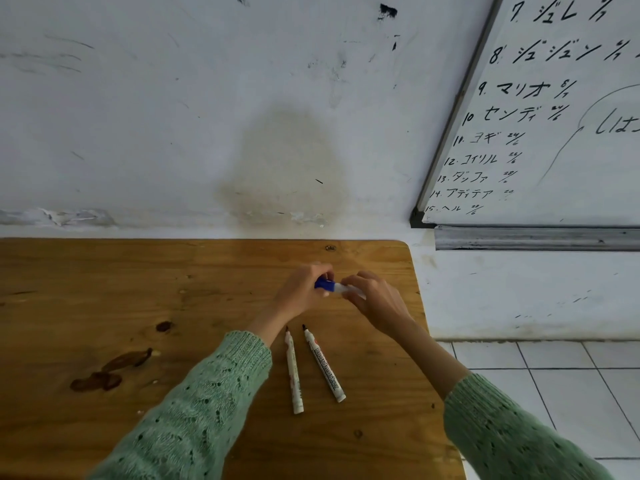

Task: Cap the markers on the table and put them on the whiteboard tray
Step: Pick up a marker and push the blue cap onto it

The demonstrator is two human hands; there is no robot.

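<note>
Over the wooden table [104,289] both hands hold one white marker [341,288] with a blue cap [325,285]. My left hand [303,292] grips the blue cap end, and my right hand [375,301] grips the white barrel. The cap sits on the marker's tip. Two uncapped white markers lie on the table nearer to me, tips pointing away: a thin one [293,370] on the left and one printed "Boardmarker" [323,363] on the right. The grey whiteboard tray [536,239] runs under the whiteboard at the right, beyond the table's edge.
The whiteboard [554,133] with black handwriting hangs on the white wall at upper right. The table's right edge [420,306] ends before the tray, with white floor tiles [571,393] below. Dark stains [110,370] mark the wood at left.
</note>
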